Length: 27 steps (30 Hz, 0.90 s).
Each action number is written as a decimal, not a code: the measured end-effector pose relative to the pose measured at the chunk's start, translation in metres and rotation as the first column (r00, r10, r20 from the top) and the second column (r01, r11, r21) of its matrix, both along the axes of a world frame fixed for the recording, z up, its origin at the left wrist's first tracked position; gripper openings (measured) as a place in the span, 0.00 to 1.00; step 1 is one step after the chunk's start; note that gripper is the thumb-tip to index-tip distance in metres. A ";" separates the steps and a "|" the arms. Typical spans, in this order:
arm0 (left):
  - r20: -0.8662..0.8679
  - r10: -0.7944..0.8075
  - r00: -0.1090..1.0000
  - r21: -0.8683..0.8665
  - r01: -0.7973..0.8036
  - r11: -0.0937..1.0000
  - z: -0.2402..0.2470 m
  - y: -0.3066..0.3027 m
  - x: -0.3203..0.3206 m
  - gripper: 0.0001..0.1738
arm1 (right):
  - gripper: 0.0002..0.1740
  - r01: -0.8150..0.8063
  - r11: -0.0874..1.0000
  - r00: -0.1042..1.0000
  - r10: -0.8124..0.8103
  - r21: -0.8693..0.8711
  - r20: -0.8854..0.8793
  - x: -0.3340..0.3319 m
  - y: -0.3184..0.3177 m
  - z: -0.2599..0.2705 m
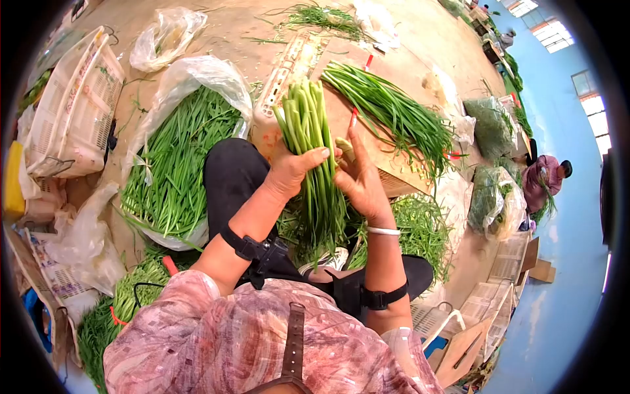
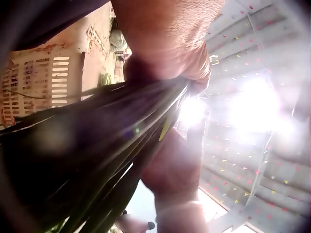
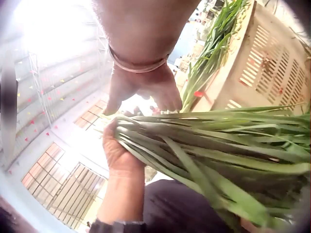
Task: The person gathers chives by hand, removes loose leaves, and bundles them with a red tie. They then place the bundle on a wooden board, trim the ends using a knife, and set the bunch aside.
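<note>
"What is at the far left?"

"An open plastic bag (image 1: 211, 71) filled with cut greens (image 1: 180, 174), beside the person's left knee."

"And the left hand (image 1: 289, 172)?"

"It grips the bunch of green stalks (image 1: 306, 118) around the middle, thumb across the front. The bunch is upright between the knees, at the near edge of the crate (image 1: 395, 186), pale ends up and leaves hanging down."

"How far along is that bunch?"

"It looks gathered, its pale ends roughly together but not quite level. No tie shows around it, though the left hand covers part, so whether it is bound can't be told. If it isn't, the binding would be left."

"The right hand (image 1: 364, 190)?"

"Just right of the stalks, thumb apart from the raised fingers. They don't appear clamped on anything; whether a fingertip touches a stalk, one can't tell."

"Anything further right?"

"A larger bundle of long greens (image 1: 394, 105) lies slantwise on the crate, leaf tips reaching its right edge. Those seem to be waiting, apart from the held bunch."
</note>
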<state>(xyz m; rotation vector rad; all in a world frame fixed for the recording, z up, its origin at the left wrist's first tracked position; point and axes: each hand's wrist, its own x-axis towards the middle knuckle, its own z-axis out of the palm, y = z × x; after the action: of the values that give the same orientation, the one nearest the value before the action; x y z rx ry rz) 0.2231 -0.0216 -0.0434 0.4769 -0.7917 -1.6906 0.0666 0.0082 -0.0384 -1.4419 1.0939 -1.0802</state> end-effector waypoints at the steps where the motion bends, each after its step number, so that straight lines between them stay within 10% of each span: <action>1: -0.006 0.001 1.000 -0.016 -0.001 1.000 0.003 0.000 0.002 0.23 | 0.69 -0.003 0.999 0.995 -0.001 -0.033 -0.102 0.000 0.004 -0.006; 7: -0.043 0.082 0.996 0.025 -0.081 0.996 -0.001 -0.005 0.002 0.21 | 0.78 -0.061 0.990 0.943 0.017 -0.123 -0.331 0.020 0.017 -0.003; 15: -0.310 0.127 0.942 0.284 -0.036 0.958 -0.029 -0.005 -0.034 0.13 | 0.57 0.041 0.999 0.904 -0.048 -0.025 -0.426 0.004 0.013 -0.013; 19: -0.589 0.049 0.807 0.413 0.248 0.876 -0.039 -0.011 -0.083 0.17 | 0.42 0.097 0.991 0.633 0.012 0.094 -0.774 -0.035 0.004 0.039; 22: -0.716 0.119 0.687 0.502 0.390 0.772 -0.017 -0.008 -0.133 0.28 | 0.33 0.107 0.968 0.219 0.199 0.227 -0.955 -0.068 -0.018 0.100; 27: -0.912 0.112 0.395 0.343 0.580 0.739 0.028 -0.004 -0.193 0.45 | 0.22 0.021 0.909 -0.398 0.390 0.417 -0.830 -0.081 -0.067 0.183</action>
<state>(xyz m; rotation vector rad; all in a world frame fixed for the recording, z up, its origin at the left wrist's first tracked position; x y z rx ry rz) 0.0305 -0.0255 -0.0156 -0.2207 0.6146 -2.1315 -0.0147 -0.0590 0.1451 -2.1301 1.8261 1.1924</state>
